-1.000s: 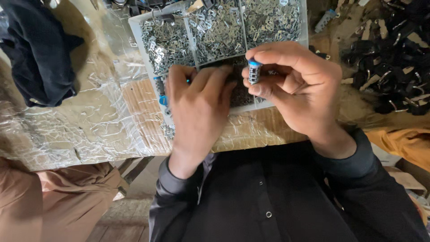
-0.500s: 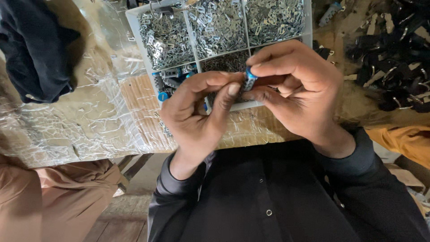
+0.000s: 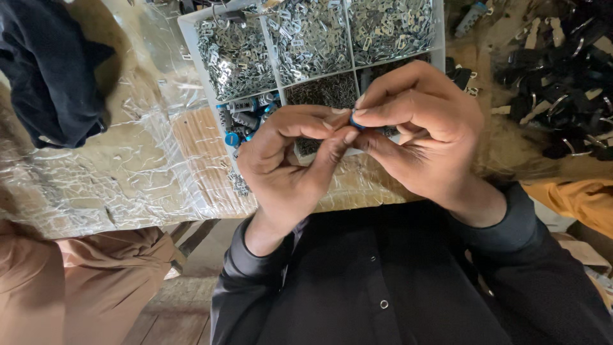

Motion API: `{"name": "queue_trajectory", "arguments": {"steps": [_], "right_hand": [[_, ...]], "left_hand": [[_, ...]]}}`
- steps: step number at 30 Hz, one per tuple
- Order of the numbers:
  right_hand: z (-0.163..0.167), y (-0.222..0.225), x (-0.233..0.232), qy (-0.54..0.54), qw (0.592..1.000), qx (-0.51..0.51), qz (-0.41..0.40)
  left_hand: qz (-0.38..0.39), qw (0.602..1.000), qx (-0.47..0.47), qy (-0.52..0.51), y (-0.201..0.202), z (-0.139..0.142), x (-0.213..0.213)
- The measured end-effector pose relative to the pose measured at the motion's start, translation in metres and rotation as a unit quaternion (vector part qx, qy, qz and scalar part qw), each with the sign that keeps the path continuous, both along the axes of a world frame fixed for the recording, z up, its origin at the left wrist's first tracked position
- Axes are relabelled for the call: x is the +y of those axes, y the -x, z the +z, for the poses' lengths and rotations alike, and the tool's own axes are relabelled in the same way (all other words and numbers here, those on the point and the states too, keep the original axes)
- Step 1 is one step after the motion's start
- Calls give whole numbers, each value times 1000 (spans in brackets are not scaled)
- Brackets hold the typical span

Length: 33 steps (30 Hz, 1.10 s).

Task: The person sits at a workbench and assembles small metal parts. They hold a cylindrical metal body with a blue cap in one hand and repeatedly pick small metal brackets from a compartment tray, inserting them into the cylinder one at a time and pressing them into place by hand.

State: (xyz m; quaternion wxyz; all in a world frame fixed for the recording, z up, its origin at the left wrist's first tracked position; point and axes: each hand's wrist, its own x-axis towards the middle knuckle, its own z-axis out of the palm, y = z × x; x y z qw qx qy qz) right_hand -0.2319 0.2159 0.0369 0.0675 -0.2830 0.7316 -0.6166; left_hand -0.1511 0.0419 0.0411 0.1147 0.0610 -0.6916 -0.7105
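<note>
Pinching a tiny blue-capped part (image 3: 355, 122) between them, both hands meet near the middle of the frame, just above the near edge of the tabletop (image 3: 128, 172). Left hand (image 3: 290, 160) comes up from below with thumb and forefinger closed on the part, and right hand (image 3: 418, 128) curls over from the right with its fingertips (image 3: 367, 113) clamped on the same piece (most of it is hidden by the fingers, so I can't tell its full shape). Right behind the hands sits a white compartment tray (image 3: 191, 38), upper middle of the frame: the top three sections are heaped with small silvery metal clips (image 3: 306, 35), one lower section holds fine dark bits (image 3: 322, 91), and the lower left section has a few more blue-capped cylinders (image 3: 242, 121). The tabletop is covered in crinkly clear plastic wrap. A dark cloth (image 3: 48, 70) lies at upper left, and a pile of black parts (image 3: 562, 70) fills the upper right. Black sleeves and a buttoned black shirt (image 3: 383, 281) take up the bottom.
</note>
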Motion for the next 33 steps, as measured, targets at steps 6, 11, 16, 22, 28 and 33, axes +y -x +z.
{"name": "queue_trajectory", "arguments": {"steps": [6, 11, 16, 22, 28, 33], "right_hand": [[-1, 1, -1, 38, 998, -42, 7], [0, 1, 1, 6, 999, -37, 3], [0, -1, 0, 15, 999, -46, 0], [0, 2, 0, 37, 996, -76, 2], [5, 6, 2, 19, 1000, -20, 14], [6, 5, 1, 30, 998, -44, 24]], "left_hand": [[27, 980, -98, -171, -1, 0, 3], [27, 997, -42, -61, -4, -5, 10], [24, 998, -27, -44, 2, 2, 9], [21, 936, 44, 347, 22, 21, -9], [-16, 898, -4, 439, 20, 25, -10], [16, 989, -60, 134, 6, 15, -4]]}}
